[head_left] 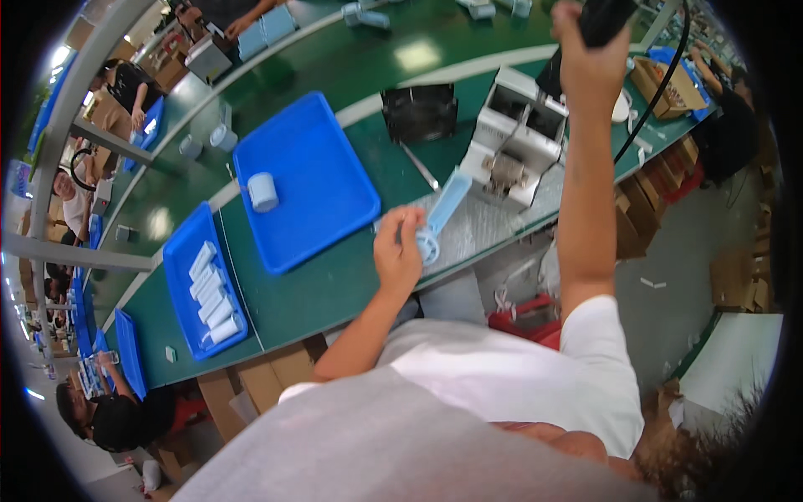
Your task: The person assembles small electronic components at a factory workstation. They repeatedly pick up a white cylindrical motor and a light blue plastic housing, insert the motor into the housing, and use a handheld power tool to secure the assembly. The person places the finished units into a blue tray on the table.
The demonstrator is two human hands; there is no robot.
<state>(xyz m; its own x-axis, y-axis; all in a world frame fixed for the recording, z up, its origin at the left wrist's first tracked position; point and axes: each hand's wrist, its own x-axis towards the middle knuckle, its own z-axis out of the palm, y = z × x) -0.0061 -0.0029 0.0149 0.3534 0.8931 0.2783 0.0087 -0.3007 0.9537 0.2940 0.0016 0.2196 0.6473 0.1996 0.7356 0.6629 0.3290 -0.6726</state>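
My left hand (399,251) is closed at the near end of a light blue plastic part (452,201) with a long flat arm and a round, spoked end. That part lies slanted over a clear plastic sheet (481,238) on the green bench, its far end close to a white-and-grey fixture (510,138) with open compartments and a metal block. Raised beyond the fixture, my right hand (592,63) is wrapped round a black handheld tool (606,21), cut off by the upper edge. A thin metal-coloured tool (420,167) rests left of the fixture.
Left of my hands lies a blue tray (314,184) with one light blue cylinder (263,192). Another blue tray (201,276) holds several pale parts. A black holder (420,113) stands behind. A black cable (661,92) hangs at right. Co-workers sit along the green line.
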